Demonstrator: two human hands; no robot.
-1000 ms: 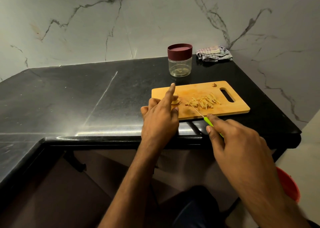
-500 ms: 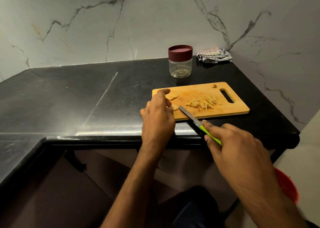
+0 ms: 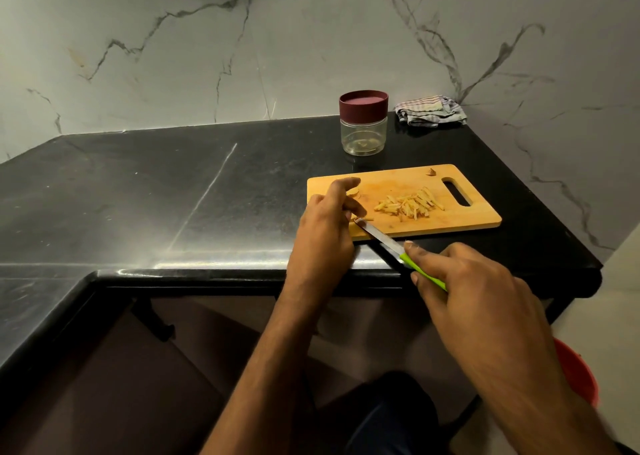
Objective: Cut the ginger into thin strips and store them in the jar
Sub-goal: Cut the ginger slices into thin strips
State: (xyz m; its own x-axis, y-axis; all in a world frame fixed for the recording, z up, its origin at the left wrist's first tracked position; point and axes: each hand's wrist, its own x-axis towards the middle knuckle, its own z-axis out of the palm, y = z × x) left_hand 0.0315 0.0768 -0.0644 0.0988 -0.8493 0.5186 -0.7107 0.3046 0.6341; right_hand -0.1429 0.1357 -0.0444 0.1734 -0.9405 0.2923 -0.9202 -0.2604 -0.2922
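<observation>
A wooden cutting board (image 3: 460,217) lies on the black counter with a pile of thin ginger strips (image 3: 407,204) near its middle. My left hand (image 3: 327,226) rests on the board's left end, its fingers curled over ginger slices (image 3: 354,192) and pinning a piece at the knife tip. My right hand (image 3: 478,295) grips the green handle of a knife (image 3: 384,240), whose blade points up-left to the piece under my left fingers. A clear jar (image 3: 363,127) with a maroon lid on stands behind the board. A small ginger scrap (image 3: 431,171) lies at the board's far edge.
A folded checked cloth (image 3: 429,110) lies in the back right corner by the marble wall. The black counter (image 3: 173,195) stretches left and wraps round toward me. A red bucket (image 3: 578,371) stands on the floor at the lower right.
My left hand has slid back and curled its fingers over a ginger piece near the board's front-left. The knife has drawn left from the strip pile, its tip now at that piece.
</observation>
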